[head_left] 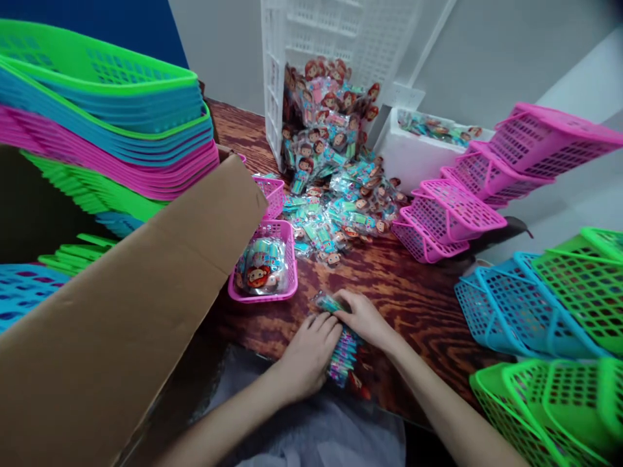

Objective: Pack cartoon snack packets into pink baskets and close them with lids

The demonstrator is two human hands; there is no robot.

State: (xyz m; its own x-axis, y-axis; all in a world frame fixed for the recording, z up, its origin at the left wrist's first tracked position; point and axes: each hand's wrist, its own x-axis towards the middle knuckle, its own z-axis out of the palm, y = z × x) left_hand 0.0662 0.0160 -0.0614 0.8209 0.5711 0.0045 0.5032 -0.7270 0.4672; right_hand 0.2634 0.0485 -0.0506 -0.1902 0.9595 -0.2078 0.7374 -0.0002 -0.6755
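Observation:
My left hand (307,353) and my right hand (365,319) meet at the near edge of the wooden table (418,305), both curled round a small stack of clear-wrapped toy packets (342,350). The packets show teal and pink stripes and a red-haired cartoon head. Just beyond my hands stands a small pink basket (287,288) filled with a bagged bundle of the same packets. A large loose heap of packets (341,207) lies further back in the middle of the table.
A brown cardboard flap (121,324) juts in from the left. Stacked green, blue and pink baskets (107,123) rise at far left. A white crate (311,32) leans at the back. Pink baskets (467,194) and blue and green ones (549,311) crowd the right.

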